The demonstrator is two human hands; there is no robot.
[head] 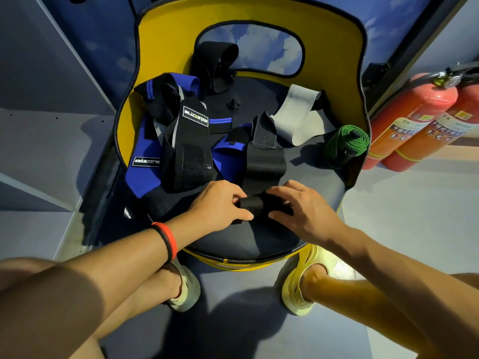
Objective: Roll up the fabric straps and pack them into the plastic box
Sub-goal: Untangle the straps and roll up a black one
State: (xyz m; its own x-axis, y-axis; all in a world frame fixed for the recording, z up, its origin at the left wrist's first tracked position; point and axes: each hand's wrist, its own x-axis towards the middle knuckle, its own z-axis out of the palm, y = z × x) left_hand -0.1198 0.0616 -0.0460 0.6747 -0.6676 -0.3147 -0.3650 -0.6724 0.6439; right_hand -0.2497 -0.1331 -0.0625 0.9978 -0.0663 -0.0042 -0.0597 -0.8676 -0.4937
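Observation:
A black fabric strap (261,203), partly rolled into a short cylinder, lies on the dark seat (233,237) of a yellow chair. My left hand (220,203) pinches its left end with curled fingers and thumb. My right hand (303,208) curls round its right end. The unrolled tail of the strap runs up the seat toward a black velcro piece (264,141). Loose blue-and-black straps (166,130) lie at the left, a grey strap (295,112) at the back right, and a rolled green strap (350,141) near the right edge. No plastic box is in view.
Another black strap (217,63) leans against the yellow chair back (166,35). Two red fire extinguishers (414,120) stand on the floor at the right. My feet in pale shoes (303,288) are under the seat's front edge. Grey panels (51,73) close the left side.

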